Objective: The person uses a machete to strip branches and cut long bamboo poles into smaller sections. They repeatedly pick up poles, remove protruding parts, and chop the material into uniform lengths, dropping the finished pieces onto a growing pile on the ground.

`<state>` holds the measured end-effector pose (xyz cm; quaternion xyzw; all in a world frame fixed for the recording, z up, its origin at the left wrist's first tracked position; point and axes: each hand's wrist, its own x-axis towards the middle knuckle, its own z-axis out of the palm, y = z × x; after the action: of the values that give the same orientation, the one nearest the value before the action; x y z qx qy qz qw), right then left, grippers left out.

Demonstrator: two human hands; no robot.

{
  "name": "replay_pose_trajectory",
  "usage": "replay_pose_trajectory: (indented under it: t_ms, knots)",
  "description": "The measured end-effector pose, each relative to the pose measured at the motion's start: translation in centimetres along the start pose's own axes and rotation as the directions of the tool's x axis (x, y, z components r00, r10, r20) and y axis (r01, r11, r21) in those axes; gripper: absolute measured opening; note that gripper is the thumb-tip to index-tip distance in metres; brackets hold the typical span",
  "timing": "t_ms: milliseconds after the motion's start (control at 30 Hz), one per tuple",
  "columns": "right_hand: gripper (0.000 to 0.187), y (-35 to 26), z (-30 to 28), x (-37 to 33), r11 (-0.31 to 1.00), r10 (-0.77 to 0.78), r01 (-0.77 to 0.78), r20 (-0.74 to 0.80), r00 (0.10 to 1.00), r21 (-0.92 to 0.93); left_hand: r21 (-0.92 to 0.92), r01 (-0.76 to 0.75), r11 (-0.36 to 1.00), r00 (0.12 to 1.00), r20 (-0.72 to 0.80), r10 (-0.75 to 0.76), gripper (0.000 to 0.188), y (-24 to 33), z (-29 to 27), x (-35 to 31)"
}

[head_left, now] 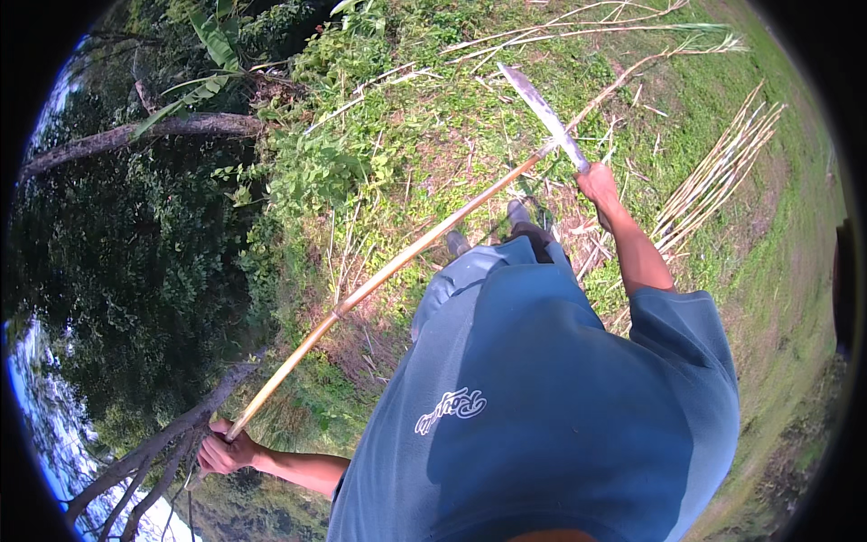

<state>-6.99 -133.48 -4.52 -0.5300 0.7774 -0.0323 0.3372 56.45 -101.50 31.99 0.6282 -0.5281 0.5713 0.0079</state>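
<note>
A long yellowish cane stalk (424,242) with visible joints runs slantwise across the view. Its lower left end is in my left hand (224,450), whose fingers are wrapped round it. From there it reaches up and right, thinning to a pale upper part with green leaves at the tip. My right hand (599,187) grips a machete (545,110) by its handle, which the fingers mostly hide. The broad, slightly curved blade points up and left and crosses the stalk near its middle joint; whether it touches the stalk I cannot tell.
A bundle of cut stalks (718,167) lies on the grass at the right. More thin stalks (560,34) are strewn at the far side. Leafy bushes (330,172) and a tree trunk (144,140) stand at the left. My shoes (518,213) are on weedy ground.
</note>
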Motion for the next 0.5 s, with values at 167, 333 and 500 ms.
replay_pose_trajectory:
  t_ms: [167, 333, 500]
  knots:
    - [0.037, -4.3, -1.1, -3.6, 0.985, -0.169, 0.171, 0.042, 0.985, -0.038, 0.031, 0.058, 0.998, 0.998, -0.004, -0.058, 0.041, 1.4, -1.3, -0.8]
    - [0.039, 3.0, 0.3, 4.5, 0.992, 0.115, -0.113, -0.043, 0.992, 0.048, -0.004, 0.068, 0.998, 0.987, -0.148, -0.068, 0.041, 0.6, -2.0, 0.2]
    - [0.039, -2.3, -4.4, -2.6, 0.964, -0.165, 0.207, 0.235, 0.958, -0.169, 0.088, 0.172, 0.981, 0.931, -0.34, -0.132, 0.045, 1.4, -3.1, 0.2]
